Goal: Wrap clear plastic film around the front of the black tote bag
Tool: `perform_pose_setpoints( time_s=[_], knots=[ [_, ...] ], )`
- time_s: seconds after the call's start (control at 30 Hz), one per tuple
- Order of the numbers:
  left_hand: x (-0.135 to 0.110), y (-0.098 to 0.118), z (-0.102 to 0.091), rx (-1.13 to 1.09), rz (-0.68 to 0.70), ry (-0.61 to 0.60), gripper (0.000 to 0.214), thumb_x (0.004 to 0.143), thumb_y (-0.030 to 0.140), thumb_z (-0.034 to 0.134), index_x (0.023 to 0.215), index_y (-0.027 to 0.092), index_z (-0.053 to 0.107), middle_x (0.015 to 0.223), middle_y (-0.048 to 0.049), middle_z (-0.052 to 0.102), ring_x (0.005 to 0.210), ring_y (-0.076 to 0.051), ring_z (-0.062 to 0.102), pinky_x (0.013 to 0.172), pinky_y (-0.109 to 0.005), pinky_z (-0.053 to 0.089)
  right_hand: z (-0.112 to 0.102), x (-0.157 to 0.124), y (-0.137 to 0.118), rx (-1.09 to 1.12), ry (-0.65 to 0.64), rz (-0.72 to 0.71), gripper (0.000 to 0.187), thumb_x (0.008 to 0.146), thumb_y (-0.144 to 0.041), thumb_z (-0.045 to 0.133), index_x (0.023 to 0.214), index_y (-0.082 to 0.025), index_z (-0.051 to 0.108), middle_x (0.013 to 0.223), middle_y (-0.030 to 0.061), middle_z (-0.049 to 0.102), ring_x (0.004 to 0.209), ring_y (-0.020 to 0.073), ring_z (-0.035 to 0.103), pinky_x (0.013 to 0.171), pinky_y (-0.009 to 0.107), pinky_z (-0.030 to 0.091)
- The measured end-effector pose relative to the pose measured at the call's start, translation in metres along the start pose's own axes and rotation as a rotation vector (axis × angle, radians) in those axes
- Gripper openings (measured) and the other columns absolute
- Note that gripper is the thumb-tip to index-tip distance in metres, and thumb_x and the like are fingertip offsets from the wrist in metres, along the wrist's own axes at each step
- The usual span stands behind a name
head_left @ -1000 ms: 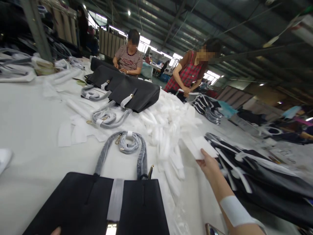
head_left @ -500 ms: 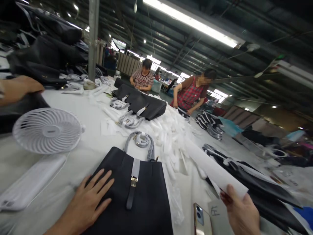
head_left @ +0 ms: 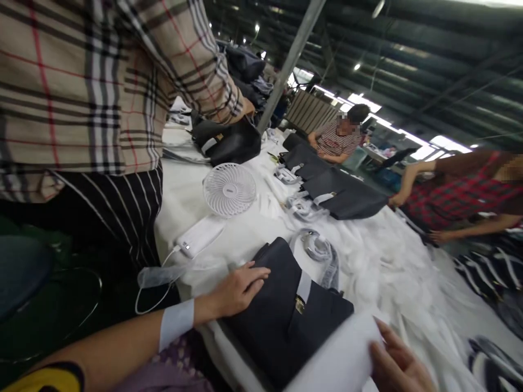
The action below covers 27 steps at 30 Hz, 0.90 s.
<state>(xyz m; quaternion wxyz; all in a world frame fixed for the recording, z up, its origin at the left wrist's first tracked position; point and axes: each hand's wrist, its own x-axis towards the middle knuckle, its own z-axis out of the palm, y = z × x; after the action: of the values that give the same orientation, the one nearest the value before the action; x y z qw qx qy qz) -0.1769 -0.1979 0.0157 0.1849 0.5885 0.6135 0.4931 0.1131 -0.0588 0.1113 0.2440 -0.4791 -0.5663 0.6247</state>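
Workshop under a dark ribbed roof (head_left: 461,60). White table (head_left: 180,201) runs out ahead of both hands. Person in a checked shirt (head_left: 85,92) stands left of the left hand (head_left: 239,291), one arm over the table. Loose white packing (head_left: 368,272) heaps up beyond the right hand (head_left: 402,359); a row of dark bags (head_left: 351,198) lies farther out from both hands.

Main item: black bag (head_left: 261,332), flat on the table, under the left fingers and left of the right hand. White sheet (head_left: 343,354) comes next in size; from the right hand it reaches leftward across the view of the bag's near right part. Contact between sheet and bag: cannot tell. Fan (head_left: 230,189) lies beyond the left hand, apart from it.

Left hand: fingers straight and close together, laid on the bag's left side. Right hand: thumb and fingers pinch the sheet's edge.

Wrapped handle (head_left: 334,267) lies beyond the left hand, to its right. Pale strip (head_left: 303,286) and gold clasp (head_left: 299,305), smallest, sit on the bag between the hands.

Handling, my judgement: light, flat pressure from the left hand should stop the bag sliding without marking it. Right grip best kept at the edge; too tight a pinch may crease the sheet. Clasp is the likeliest snag.
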Motion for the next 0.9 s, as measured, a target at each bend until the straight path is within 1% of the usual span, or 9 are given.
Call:
perform_pose_setpoints(
  time_s=[0.07,0.13,0.27,0.37,0.43,0.5,0.6,0.77,0.9],
  knots=[
    [0.002,0.007,-0.015,-0.241,-0.151,-0.007,0.044,0.101,0.040,0.026,0.124,0.017,0.056,0.115,-0.0064,0.069,0.109,-0.016,0.062,0.103,-0.033,0.043,0.032,0.019,-0.008,-0.100,-0.072,-0.069,0.064,0.063,-0.051,0.083,0.114,-0.019,0.060,0.075,0.0045,0.067,0.060,0.0173,0.060,0.055,0.026,0.050],
    [0.004,0.015,-0.030,-0.375,-0.216,-0.112,0.051,0.100,0.048,0.024,0.119,0.015,0.058,0.112,-0.0080,0.070,0.108,-0.018,0.062,0.097,-0.032,0.045,0.062,0.039,-0.012,-0.183,-0.072,-0.153,0.062,0.063,-0.052,0.083,0.109,-0.018,0.061,0.075,0.0042,0.068,0.060,0.0156,0.059,0.054,0.024,0.048],
    [0.005,0.023,-0.055,-0.125,-0.264,-0.287,0.036,0.082,0.050,0.062,0.097,0.017,0.062,0.092,-0.0058,0.069,0.084,-0.021,0.064,0.072,-0.028,0.045,0.118,0.072,-0.006,-0.237,-0.076,-0.291,0.061,0.064,-0.055,0.080,0.107,-0.017,0.061,0.082,0.0054,0.070,0.061,0.0169,0.060,0.056,0.028,0.050],
    [0.008,0.018,-0.072,0.081,-0.359,-0.102,0.024,0.083,0.041,0.060,0.078,0.019,0.053,0.071,0.0007,0.058,0.067,-0.016,0.055,0.061,-0.027,0.035,0.151,0.090,0.005,-0.370,0.020,-0.454,0.051,0.082,-0.057,0.062,0.113,-0.016,0.061,0.081,0.0070,0.070,0.067,0.0216,0.065,0.063,0.034,0.053],
    [0.013,0.013,-0.084,0.106,-0.435,0.075,0.023,0.086,0.041,0.055,0.079,0.020,0.047,0.069,0.0031,0.051,0.065,-0.014,0.050,0.059,-0.026,0.032,0.168,0.100,0.012,-0.556,0.049,-0.705,0.040,0.092,-0.048,0.048,0.115,-0.018,0.062,0.094,0.0094,0.071,0.086,0.0246,0.067,0.079,0.039,0.052],
    [0.021,0.008,-0.093,0.101,-0.457,0.130,0.025,0.088,0.042,0.052,0.081,0.020,0.044,0.066,0.0049,0.046,0.062,-0.013,0.044,0.057,-0.026,0.029,0.180,0.106,0.020,-0.764,-0.092,-1.011,0.028,0.096,-0.037,0.045,0.110,-0.022,0.065,0.107,0.0084,0.069,0.106,0.0254,0.062,0.096,0.045,0.043],
    [0.036,0.006,-0.098,0.087,-0.423,0.103,0.024,0.088,0.042,0.052,0.081,0.020,0.043,0.062,0.0071,0.038,0.056,-0.011,0.036,0.055,-0.026,0.024,0.187,0.110,0.032,-0.859,-0.244,-1.300,0.020,0.094,-0.021,0.044,0.092,-0.021,0.064,0.091,0.0043,0.069,0.102,0.0226,0.062,0.103,0.049,0.033],
    [0.066,0.004,-0.092,0.032,-0.355,0.149,0.029,0.087,0.045,0.054,0.077,0.020,0.043,0.063,0.0070,0.036,0.056,-0.010,0.036,0.053,-0.025,0.026,0.181,0.106,0.045,-0.650,0.068,-1.512,0.019,0.085,-0.011,0.047,0.068,-0.019,0.051,0.066,0.0003,0.053,0.072,0.0170,0.058,0.086,0.045,0.040],
    [0.080,0.002,-0.079,0.140,-0.354,-0.035,0.033,0.086,0.049,0.053,0.076,0.018,0.049,0.068,0.0026,0.051,0.061,-0.013,0.047,0.056,-0.027,0.030,0.177,0.103,0.046,-0.598,0.106,-1.536,0.021,0.082,-0.009,0.046,0.063,-0.019,0.046,0.062,-0.0011,0.049,0.066,0.0150,0.055,0.080,0.043,0.039]
  ],
)
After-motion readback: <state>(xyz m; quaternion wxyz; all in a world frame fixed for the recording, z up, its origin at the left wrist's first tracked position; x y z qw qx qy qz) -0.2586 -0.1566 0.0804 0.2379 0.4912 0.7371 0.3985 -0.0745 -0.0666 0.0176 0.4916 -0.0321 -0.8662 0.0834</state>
